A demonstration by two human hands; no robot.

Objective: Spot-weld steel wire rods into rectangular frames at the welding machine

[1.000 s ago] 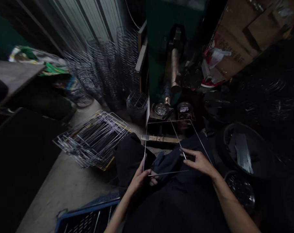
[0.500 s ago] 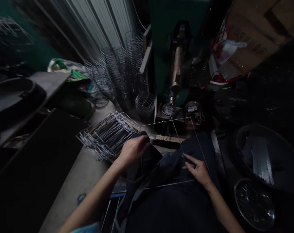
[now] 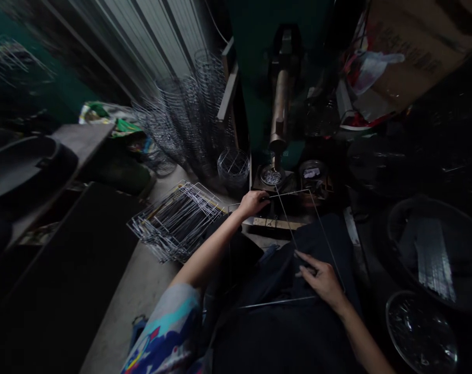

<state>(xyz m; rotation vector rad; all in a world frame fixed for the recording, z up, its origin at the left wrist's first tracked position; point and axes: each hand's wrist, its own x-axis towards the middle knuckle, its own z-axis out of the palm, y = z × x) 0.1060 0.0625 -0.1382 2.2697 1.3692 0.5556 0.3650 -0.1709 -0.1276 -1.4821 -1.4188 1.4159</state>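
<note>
Head view: left hand [image 3: 255, 202] pinches the far side of a wire frame [image 3: 277, 302]; right hand [image 3: 320, 280], grip unclear, touches a rod [image 3: 286, 218].

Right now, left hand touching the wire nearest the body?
Apart. The head view shows dark clothing between the left hand and the near wire.

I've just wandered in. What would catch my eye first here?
Probably the bright thin wire frame over the person's lap, with the left hand at its far edge and the right hand by its inner wire. Then the heap of wire frames on the left, and the bronze-coloured cylinder above a small dish, straight ahead.
</note>
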